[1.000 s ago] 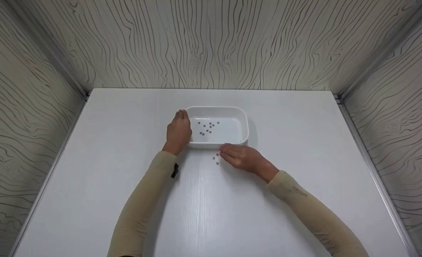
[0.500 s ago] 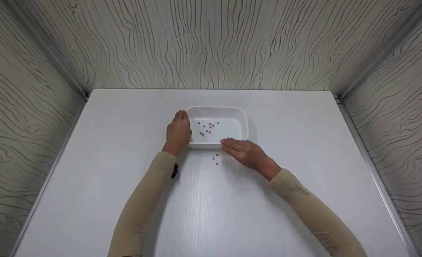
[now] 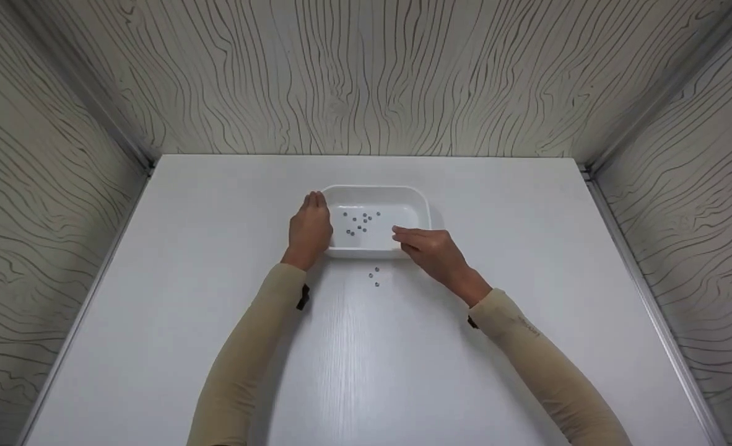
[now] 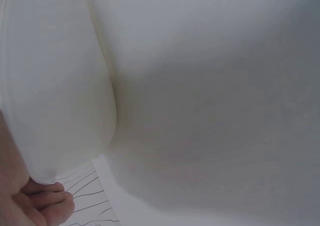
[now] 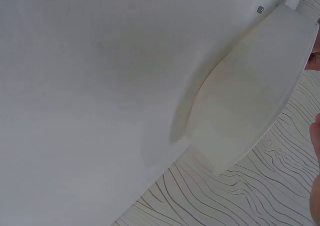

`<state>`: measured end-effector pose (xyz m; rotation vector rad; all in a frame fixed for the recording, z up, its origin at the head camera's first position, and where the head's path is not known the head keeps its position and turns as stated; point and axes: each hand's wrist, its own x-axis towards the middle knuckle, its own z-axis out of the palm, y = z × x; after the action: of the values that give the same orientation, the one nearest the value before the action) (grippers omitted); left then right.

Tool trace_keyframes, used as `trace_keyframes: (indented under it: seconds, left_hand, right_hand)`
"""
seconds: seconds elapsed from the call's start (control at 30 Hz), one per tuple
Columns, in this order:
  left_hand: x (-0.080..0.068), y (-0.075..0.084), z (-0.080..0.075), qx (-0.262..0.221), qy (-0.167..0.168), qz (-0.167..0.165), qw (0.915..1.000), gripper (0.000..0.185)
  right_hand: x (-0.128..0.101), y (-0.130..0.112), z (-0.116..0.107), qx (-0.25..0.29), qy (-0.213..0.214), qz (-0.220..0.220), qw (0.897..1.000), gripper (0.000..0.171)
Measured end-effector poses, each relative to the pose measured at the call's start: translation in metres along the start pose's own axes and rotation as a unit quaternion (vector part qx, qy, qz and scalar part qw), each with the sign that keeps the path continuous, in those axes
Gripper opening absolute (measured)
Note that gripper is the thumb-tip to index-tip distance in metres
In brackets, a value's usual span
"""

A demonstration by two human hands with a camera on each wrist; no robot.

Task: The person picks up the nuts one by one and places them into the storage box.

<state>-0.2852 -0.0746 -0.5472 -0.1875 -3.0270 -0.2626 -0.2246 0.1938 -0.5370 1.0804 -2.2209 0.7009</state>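
Note:
A white rectangular plastic container (image 3: 372, 253) stands near the back middle of the table. Several small grey metal nuts (image 3: 365, 220) lie scattered on its floor, mostly to the left. My left hand (image 3: 310, 228) grips the container's left end; in the left wrist view its fingers (image 4: 55, 206) curl at the rim. Over the container's front right part reaches my right hand (image 3: 431, 249), its fingers bent and tips drawn together above the inside. Whether a nut sits between those fingertips I cannot tell. Outside the front wall lie three loose nuts (image 3: 371, 275), also partly visible in the right wrist view.
The white table (image 3: 353, 371) extends around the container on every side. Wood-grain patterned panels (image 3: 366, 74) rise behind it and at both sides, with metal edging (image 3: 657, 310) along the right. Both forearms cross the front part of the table.
My right hand has moved up and slightly right, from beside the loose nuts to over the container's front rim. The left hand, the container and the visible nuts stay put.

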Motion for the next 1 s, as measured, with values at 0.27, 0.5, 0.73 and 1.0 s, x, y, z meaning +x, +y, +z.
trace_keyframes:
  seconds: [0.27, 0.5, 0.73, 1.0]
  left_hand:
    - [0.000, -0.001, 0.001, -0.005, 0.001, -0.001, 1.0000, 0.051]
    - [0.000, -0.001, 0.002, -0.005, 0.020, 0.008, 0.9998, 0.049]
    - [-0.001, -0.001, 0.002, -0.004, 0.026, 0.009, 0.9996, 0.049]
    - [-0.001, -0.001, 0.002, 0.002, 0.033, 0.011, 0.9994, 0.049]
  right_hand:
    - [0.004, 0.000, 0.001, 0.049, 0.014, 0.084, 0.995, 0.028]
    - [0.010, 0.001, 0.004, 0.171, 0.040, 0.225, 0.958, 0.020]
    - [0.016, 0.006, 0.009, 0.230, 0.047, 0.336, 0.912, 0.015]
    - [0.023, 0.014, 0.018, 0.241, 0.038, 0.391, 0.888, 0.013]
